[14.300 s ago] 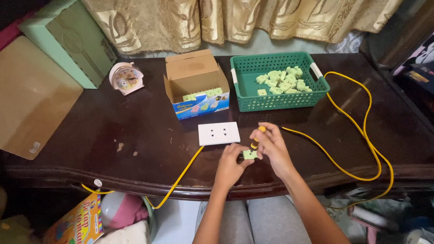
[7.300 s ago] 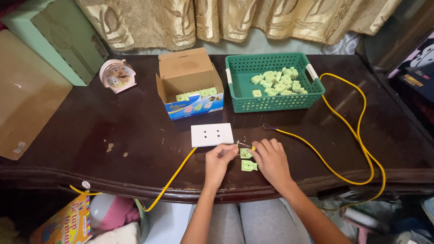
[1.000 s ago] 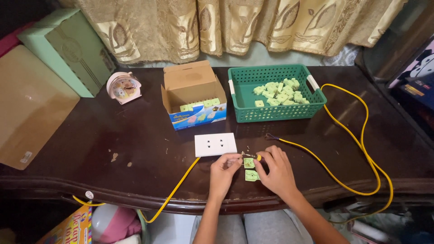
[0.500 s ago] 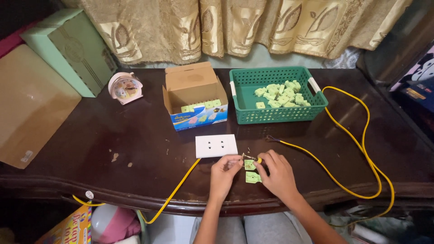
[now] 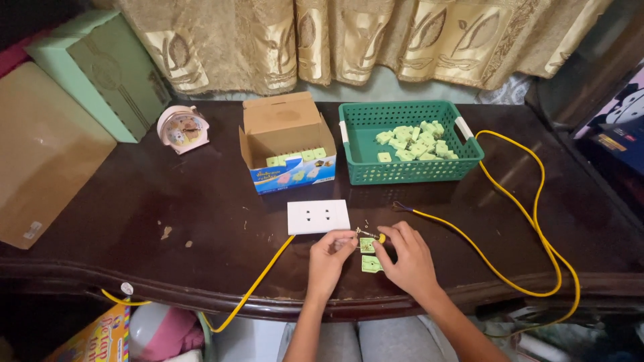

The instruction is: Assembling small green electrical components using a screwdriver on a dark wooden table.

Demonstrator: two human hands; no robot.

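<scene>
While the fingertips are crowding over it, the small green part [image 5: 367, 245] near the front edge of the tabletop [image 5: 201, 201] is being half hidden; its form cannot be told. A second green part [image 5: 371, 264] is lying just beside it, toward the front edge, partly covered by the right hand [image 5: 408, 258]. The small part is being pinched narrowly by the left hand [image 5: 329, 253]. A short yellow-tipped tool [image 5: 377, 237] is being held against it by the right hand's closed fingers; the tool's shaft is too small to make out. Tiny loose bits [image 5: 366, 223] are lying just behind the hands, too small to identify.

Containers: a green basket [image 5: 416, 171] at the rear middle is holding a heap of pale green pieces [image 5: 414, 142]. An open cardboard box [image 5: 287, 149] to its left is showing a row of green pieces [image 5: 296, 157] along its front wall.

A white socket plate [image 5: 318, 216] is lying just behind the left hand. A yellow cable [image 5: 530, 221] is looping toward the right edge and is being cut off below the front edge.

Against the picture half a second back, both hands are being kept at the same spot, the parts unmoved.
</scene>
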